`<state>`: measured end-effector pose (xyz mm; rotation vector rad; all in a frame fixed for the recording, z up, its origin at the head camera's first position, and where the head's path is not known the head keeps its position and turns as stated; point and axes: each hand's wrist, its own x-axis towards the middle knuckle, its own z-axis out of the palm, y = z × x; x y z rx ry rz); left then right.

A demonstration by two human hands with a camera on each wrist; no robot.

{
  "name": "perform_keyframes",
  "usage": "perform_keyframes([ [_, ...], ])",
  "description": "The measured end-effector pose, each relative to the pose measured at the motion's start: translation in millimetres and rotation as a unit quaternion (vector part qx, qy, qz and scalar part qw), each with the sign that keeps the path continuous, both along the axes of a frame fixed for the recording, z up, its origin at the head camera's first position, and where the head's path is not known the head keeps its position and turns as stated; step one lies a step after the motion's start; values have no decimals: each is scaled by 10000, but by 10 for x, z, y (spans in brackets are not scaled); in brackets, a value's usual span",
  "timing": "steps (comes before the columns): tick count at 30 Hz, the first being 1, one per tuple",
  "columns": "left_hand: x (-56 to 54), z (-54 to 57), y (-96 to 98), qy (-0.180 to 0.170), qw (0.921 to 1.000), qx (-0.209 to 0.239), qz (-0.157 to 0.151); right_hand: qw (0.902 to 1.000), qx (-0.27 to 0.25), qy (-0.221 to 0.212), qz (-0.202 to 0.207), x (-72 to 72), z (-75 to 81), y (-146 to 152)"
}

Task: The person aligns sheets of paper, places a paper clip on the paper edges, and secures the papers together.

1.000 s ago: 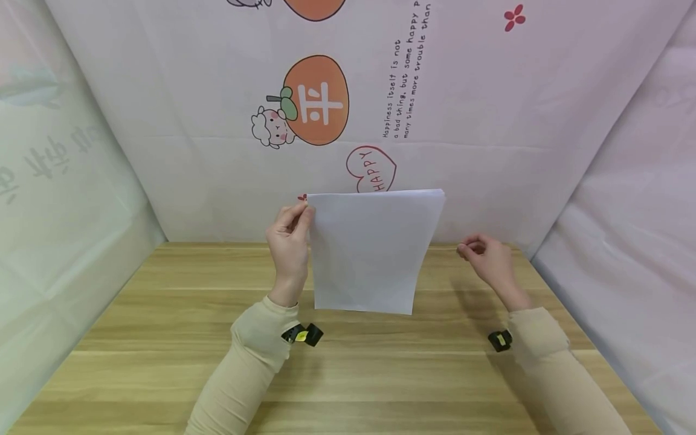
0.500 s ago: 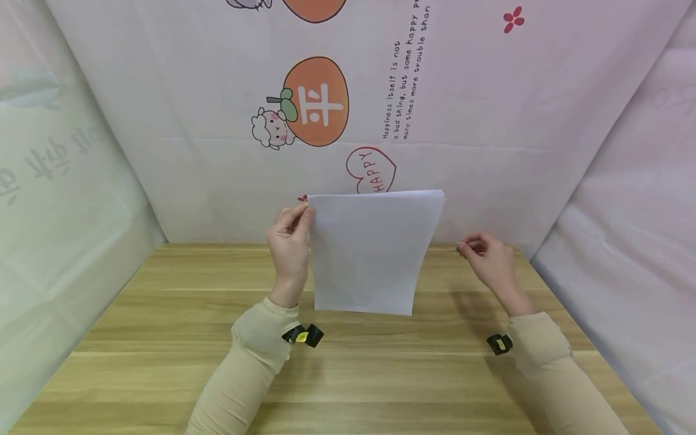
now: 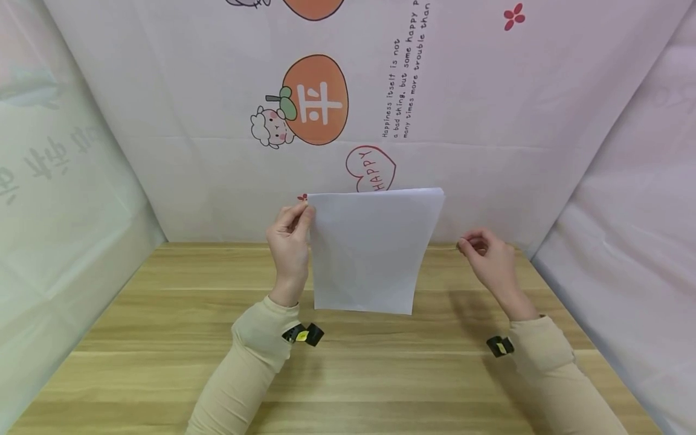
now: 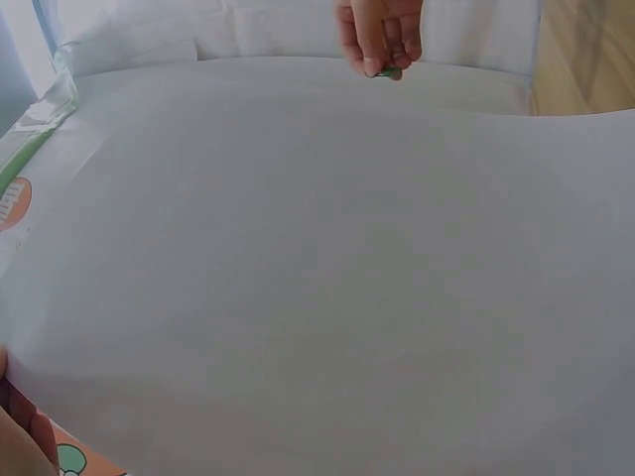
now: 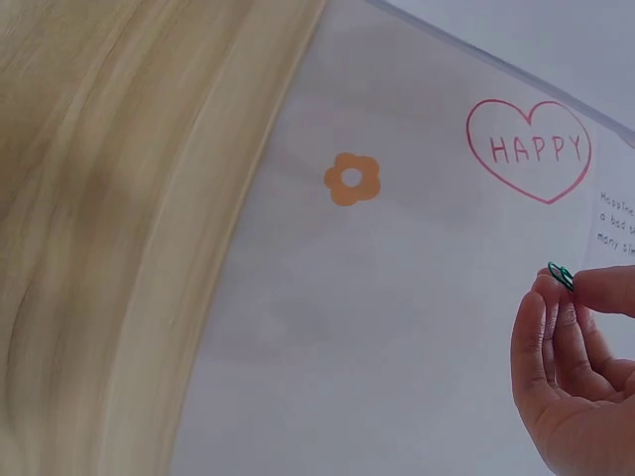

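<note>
White sheets of paper (image 3: 372,251) hang upright above the table, their top right corner showing more than one layer. My left hand (image 3: 290,251) pinches them at the upper left corner between thumb and fingers. Off to the right, apart from the paper, my right hand (image 3: 492,263) pinches a small green paper clip (image 5: 562,276) between thumb and fingertips. In the left wrist view the paper fills most of the picture, and the right hand (image 4: 382,35) shows beyond its far edge.
A wood-grain table (image 3: 370,374) lies below both hands. Behind it hangs a white printed cloth (image 3: 462,90), with more white cloth (image 3: 641,199) at the right side and the left. Each wrist wears a small black camera.
The right hand has shifted very slightly, its wrist a little lower and its fingers a touch higher. The left hand and the paper stay in place.
</note>
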<state>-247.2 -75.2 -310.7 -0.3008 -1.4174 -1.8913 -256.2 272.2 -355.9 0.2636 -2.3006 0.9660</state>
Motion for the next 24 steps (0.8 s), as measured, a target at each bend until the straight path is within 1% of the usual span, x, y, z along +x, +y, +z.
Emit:
perform_keyframes([
  [9, -16, -2, 0, 61, 9999, -8, 93, 9996, -9, 163, 226, 72, 90, -89],
  [15, -10, -4, 8, 97, 9999, -1, 97, 9991, -3, 302, 281, 93, 117, -132],
  [24, -5, 4, 9, 76, 9999, 12, 73, 9981, -83, 423, 444, 202, 222, -224],
])
